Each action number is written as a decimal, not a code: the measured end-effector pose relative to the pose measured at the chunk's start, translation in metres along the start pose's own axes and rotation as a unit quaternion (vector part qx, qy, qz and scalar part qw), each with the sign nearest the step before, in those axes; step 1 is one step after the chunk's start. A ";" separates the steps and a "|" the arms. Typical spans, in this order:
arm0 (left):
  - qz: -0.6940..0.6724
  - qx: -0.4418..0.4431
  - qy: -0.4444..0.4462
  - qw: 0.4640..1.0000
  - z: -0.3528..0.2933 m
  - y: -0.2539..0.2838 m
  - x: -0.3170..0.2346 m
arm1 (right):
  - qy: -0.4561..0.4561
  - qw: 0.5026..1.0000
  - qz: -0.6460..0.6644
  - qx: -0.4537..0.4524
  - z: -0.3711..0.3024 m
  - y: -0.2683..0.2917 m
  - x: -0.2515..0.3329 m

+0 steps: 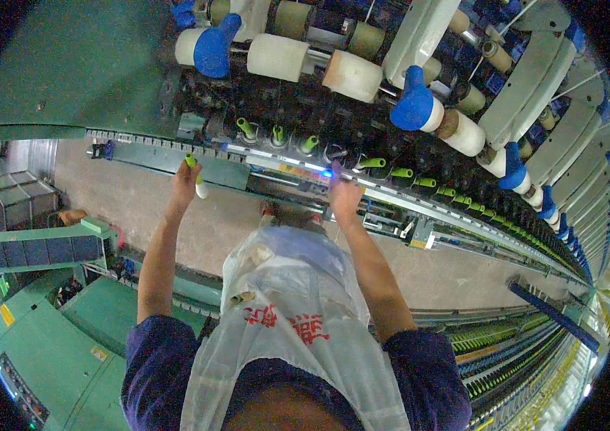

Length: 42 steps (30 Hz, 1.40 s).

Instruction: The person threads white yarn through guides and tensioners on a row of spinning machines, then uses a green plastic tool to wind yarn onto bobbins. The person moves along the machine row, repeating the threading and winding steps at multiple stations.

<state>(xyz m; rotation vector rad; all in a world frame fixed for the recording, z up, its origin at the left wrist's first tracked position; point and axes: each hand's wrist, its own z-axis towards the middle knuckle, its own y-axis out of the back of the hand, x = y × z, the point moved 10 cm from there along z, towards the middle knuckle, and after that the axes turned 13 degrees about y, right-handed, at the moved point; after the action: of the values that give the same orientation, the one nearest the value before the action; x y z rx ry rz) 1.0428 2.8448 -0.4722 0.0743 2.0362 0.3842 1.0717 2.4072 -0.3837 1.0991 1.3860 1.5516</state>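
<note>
My left hand is closed round a bobbin, a slim green tube whose lower end carries white yarn. It is held upright, slightly tilted, in front of the machine's left part. My right hand reaches up to the long metal rail, with a finger stretched toward a spindle place where no green tube shows. Beside that fingertip glows a small blue light. Nothing shows in this hand, though its underside is hidden. Green tubes stand on the spindles to either side.
White rollers and blue-capped arms overhang the spindle row. At left stand a green cabinet and a dark crate. A second spindle row runs behind me at right. A dark blue bar juts over the aisle.
</note>
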 end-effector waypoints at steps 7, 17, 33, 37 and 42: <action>-0.067 -0.027 -0.044 0.996 -0.008 0.028 -0.004 | -0.014 0.996 0.079 0.048 0.031 -0.013 0.022; 0.169 -0.111 -0.062 0.977 -0.053 -0.016 -0.107 | 0.000 0.999 -0.003 -0.053 0.003 0.017 -0.005; 0.175 0.040 -0.175 0.968 -0.086 -0.330 -0.234 | -0.085 0.850 0.510 -0.099 0.040 0.293 0.016; 0.115 -0.025 -0.218 0.969 -0.100 -0.325 -0.164 | -0.035 0.868 0.485 -0.101 0.029 0.353 0.035; -0.098 0.076 0.206 0.971 -0.092 -0.317 0.010 | -0.077 0.886 0.452 -0.065 0.030 0.364 0.040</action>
<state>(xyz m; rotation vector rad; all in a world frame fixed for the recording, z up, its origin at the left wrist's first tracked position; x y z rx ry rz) 0.9932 2.5251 -0.5360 -0.1219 2.4559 0.1238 1.0870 2.4130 -0.0170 1.8828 0.6308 2.0734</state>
